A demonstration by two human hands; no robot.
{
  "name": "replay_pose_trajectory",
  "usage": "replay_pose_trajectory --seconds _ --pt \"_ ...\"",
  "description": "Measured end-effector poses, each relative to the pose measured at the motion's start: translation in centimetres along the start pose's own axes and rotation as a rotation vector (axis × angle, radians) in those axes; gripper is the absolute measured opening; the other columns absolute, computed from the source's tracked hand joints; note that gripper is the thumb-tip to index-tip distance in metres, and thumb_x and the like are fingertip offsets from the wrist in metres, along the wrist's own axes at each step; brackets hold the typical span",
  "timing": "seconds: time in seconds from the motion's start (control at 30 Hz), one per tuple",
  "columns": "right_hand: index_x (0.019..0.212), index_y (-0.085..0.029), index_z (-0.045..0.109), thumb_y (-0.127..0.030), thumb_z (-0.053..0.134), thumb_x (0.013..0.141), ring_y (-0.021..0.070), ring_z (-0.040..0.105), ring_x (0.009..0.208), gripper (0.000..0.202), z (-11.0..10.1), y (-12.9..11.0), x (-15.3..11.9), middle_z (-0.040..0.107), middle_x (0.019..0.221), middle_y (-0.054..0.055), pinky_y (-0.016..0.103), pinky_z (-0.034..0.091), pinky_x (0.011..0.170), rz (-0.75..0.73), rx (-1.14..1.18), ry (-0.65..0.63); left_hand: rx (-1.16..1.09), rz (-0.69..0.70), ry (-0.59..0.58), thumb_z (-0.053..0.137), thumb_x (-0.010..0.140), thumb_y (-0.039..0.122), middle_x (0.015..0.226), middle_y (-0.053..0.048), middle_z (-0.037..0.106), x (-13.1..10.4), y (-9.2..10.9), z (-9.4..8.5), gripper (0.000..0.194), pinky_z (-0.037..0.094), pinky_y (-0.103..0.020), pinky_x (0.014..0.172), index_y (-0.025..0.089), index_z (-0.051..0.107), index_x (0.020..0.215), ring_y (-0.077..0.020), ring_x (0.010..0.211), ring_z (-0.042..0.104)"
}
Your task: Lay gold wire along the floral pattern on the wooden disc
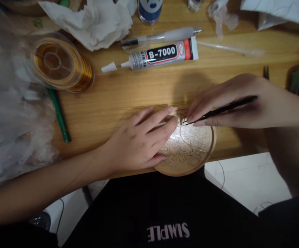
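Note:
A round wooden disc [184, 171] with a floral line drawing on its pale face lies at the table's front edge, its lower part over my lap. My left hand [136, 146] rests flat on its left side, fingers spread, fingertips close to a thin gold wire [198, 148]. My right hand [244, 93] grips slim black tweezers [224, 109], their tips down at the wire near the disc's upper part. The wire loops across the drawing and trails off the right edge. My left fingers hide part of the disc.
A B-7000 glue tube [164, 55] lies beyond the disc, beside a clear pen [164, 36]. A spool of gold wire [61, 65], a green pencil-like stick [59, 115], crumpled tissue [97, 26] and clear plastic [15, 113] crowd the left. A bottle [150, 10] stands behind.

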State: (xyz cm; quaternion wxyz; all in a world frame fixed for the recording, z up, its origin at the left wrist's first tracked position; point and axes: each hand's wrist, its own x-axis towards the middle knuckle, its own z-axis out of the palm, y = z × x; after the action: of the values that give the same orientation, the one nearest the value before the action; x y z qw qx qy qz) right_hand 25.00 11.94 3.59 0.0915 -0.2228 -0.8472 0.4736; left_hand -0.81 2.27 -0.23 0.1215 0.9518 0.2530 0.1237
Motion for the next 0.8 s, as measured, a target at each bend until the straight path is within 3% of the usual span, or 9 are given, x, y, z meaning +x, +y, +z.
replay_pose_trajectory --seconds 0.1,0.27,0.47,0.8 --pt "0.101 -0.02 0.074 -0.034 0.062 0.094 0.0093 0.073 0.092 0.02 -0.5 0.2 0.3 0.077 0.098 -0.002 0.018 0.061 0.076 -0.005 0.035 -0.11 -0.002 -0.005 0.003 0.045 0.101 0.046 0.143 -0.011 0.057 0.0 0.0 0.0 0.048 0.043 -0.046 0.111 0.007 0.063 0.121 -0.0327 0.141 0.044" --pt "0.103 -0.021 0.074 -0.037 0.06 0.095 0.0078 0.073 0.091 0.023 -1.4 0.5 0.8 0.076 0.099 -0.004 0.016 0.06 0.074 0.016 0.024 -0.174 -0.007 -0.006 0.008 0.039 0.103 0.044 0.142 -0.011 0.058 0.1 -0.1 -0.1 0.049 0.043 -0.045 0.111 0.006 0.063 0.121 -0.0323 0.141 0.045" --pt "0.104 -0.022 0.073 -0.036 0.058 0.095 0.0067 0.072 0.094 0.022 -1.7 0.4 1.1 0.075 0.101 -0.007 0.016 0.059 0.075 -0.014 0.037 -0.216 0.001 -0.006 0.008 0.046 0.1 0.048 0.142 -0.013 0.058 0.0 0.0 0.0 0.051 0.042 -0.045 0.111 0.005 0.062 0.124 -0.0326 0.141 0.044" --pt "0.104 -0.024 0.073 -0.039 0.053 0.097 0.0032 0.072 0.087 0.026 -2.1 0.4 2.2 0.076 0.099 -0.009 0.012 0.057 0.07 -0.111 -0.028 -0.276 0.026 0.003 0.026 0.04 0.103 0.047 0.14 -0.01 0.06 0.0 -0.1 0.0 0.051 0.044 -0.044 0.11 0.006 0.063 0.122 -0.0323 0.138 0.048"
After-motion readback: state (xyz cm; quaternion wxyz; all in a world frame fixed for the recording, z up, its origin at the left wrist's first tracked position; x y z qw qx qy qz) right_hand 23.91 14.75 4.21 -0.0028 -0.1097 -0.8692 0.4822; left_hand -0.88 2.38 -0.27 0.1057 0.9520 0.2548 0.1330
